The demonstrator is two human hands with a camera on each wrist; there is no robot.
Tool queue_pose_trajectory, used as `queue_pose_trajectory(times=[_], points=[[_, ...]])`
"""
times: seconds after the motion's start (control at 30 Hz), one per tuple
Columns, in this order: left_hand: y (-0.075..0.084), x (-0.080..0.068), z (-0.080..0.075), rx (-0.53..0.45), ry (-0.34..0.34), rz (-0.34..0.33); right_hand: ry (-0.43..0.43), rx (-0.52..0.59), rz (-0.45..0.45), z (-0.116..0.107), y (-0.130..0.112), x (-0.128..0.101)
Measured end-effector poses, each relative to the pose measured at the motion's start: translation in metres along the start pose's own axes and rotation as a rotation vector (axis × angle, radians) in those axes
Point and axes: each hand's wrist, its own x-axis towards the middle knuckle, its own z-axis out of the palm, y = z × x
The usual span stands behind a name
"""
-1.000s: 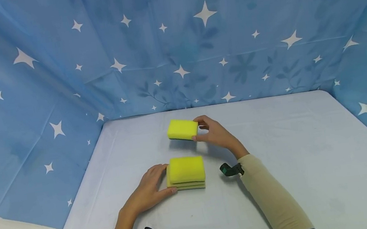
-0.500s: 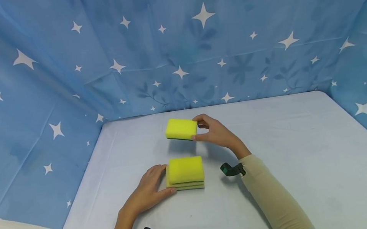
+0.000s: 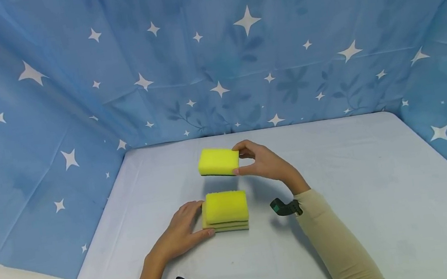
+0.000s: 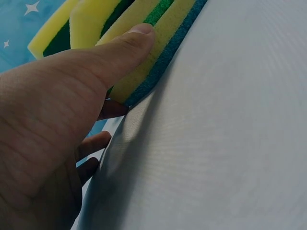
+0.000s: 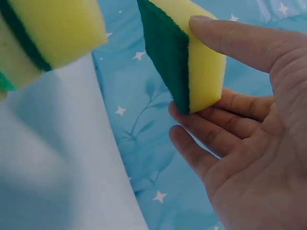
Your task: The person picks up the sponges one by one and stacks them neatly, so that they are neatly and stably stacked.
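Currently, L to R: left hand (image 3: pixel 179 236) lies on the pale grey-white cloth-covered table (image 3: pixel 365 215), fingers curled round the left end of the stack of rectangular yellow foam sponges (image 3: pixel 225 211); the left wrist view shows the thumb (image 4: pixel 120 52) pressed flat on a pale yellow layer, other fingers tucked behind the far side, so the hand braces the stack w/ a loose grip. Stack edge-on shows yellow foam alternating w/ green scouring pads and a blue pad at the bottom touching the cloth. Directly beyond the stack, the single yellow foam sponge with dark green scourer underside (image 3: pixel 218 162) is airborne, clear of the table, its shadow on the cloth below. Right hand (image 3: pixel 261 163) pinches its right end: thumb on the near edge, index over the far edge; the right wrist view shows the remaining fingers (image 5: pixel 211 134) loosely spread under it, green face down. Change vs 1 s ago: the single sponge has shifted slightly left and toward the stack and the gap has narrowed; left hand and stack have not moved. Reading: sponge is mid-carry toward the stack top, not yet over it. Blue star-print fabric backdrop (image 3: pixel 212 51) hangs behind and at both sides.
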Motion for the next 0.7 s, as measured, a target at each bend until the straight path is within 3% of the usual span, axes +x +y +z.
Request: queue_pose_trajectory(times=[0.7], points=[[0.001,0.000,0.000,0.005,0.010,0.016,-0.085,0.021,-0.024,-0.005,-0.025,-0.015]])
